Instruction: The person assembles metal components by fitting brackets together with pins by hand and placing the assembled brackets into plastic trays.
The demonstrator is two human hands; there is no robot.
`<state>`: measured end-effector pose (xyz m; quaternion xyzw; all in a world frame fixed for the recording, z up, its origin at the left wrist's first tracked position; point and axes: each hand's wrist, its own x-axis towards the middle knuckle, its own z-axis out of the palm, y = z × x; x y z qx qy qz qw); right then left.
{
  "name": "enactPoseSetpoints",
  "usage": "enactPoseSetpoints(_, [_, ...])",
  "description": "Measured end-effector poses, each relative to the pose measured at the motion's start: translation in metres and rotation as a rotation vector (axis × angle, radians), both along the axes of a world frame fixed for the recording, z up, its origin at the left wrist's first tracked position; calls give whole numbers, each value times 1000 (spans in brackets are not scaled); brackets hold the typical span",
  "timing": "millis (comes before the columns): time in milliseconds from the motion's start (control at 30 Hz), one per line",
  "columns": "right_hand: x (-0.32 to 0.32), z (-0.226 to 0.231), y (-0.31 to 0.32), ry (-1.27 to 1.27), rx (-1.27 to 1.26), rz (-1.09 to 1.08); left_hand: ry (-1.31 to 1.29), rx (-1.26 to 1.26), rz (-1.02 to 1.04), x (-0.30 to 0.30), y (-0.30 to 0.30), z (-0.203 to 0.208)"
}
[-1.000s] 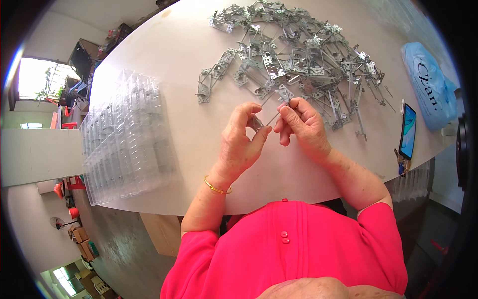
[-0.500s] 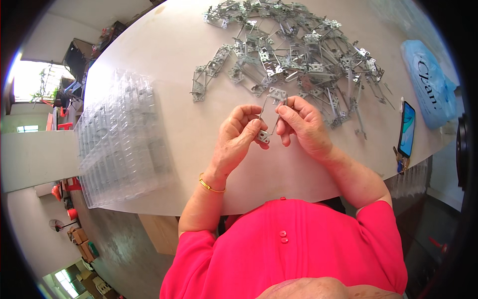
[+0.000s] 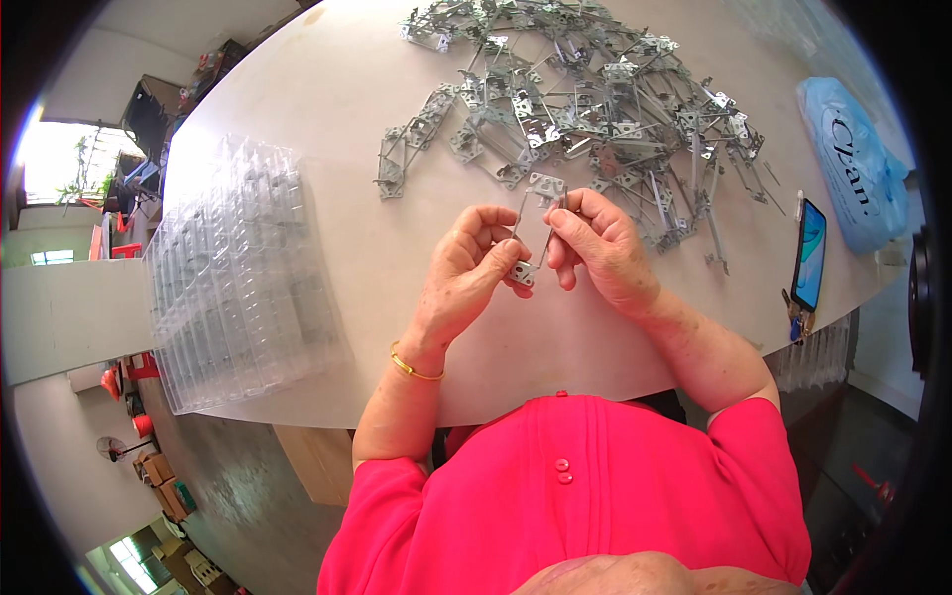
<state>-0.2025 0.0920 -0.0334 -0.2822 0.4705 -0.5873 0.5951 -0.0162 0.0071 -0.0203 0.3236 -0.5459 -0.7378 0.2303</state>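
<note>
Between my two hands is a metal bracket assembly (image 3: 544, 184), made of two small punched plates joined by thin rods. My left hand (image 3: 476, 263) is closed on its lower plate, thumb on top. My right hand (image 3: 603, 243) pinches the rod and the upper plate's edge at the right side. The assembly is held above the white table, tilted, with its upper plate away from me. Just beyond my hands lies a heap of similar metal brackets (image 3: 595, 109), tangled together. My fingers hide parts of the rods.
Stacked clear plastic trays (image 3: 243, 288) stand on the white table (image 3: 397, 307) to the left. At the right lie a phone (image 3: 810, 256), keys (image 3: 796, 322) and a light-blue plastic bag (image 3: 848, 164). More clear plastic (image 3: 815, 359) shows below the table's right edge.
Both hands keep their hold on the bracket assembly. The whole view has shifted very slightly, and the assembly sits a touch further left in it.
</note>
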Motion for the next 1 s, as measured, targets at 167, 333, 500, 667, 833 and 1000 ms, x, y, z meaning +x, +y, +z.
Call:
enactPoseSetpoints(167, [0,0,0,-2,12,3,8,21,-14,0,-1,-1])
enactPoseSetpoints(333, [0,-3,-1,-42,-2,20,22,23,0,0,0,-2])
enactPoseSetpoints(500, [-1,-1,1,-10,14,1,-12,11,-26,0,-1,-2])
enactPoseSetpoints(667, [-1,-4,1,-12,9,1,-15,9,-15,-1,-1,-2])
enactPoseSetpoints(833, [0,-3,-1,-16,11,16,-31,8,-6,0,-2,-2])
enactPoseSetpoints(1000, [0,-3,-1,-2,6,18,-47,-7,-5,-1,-2,0])
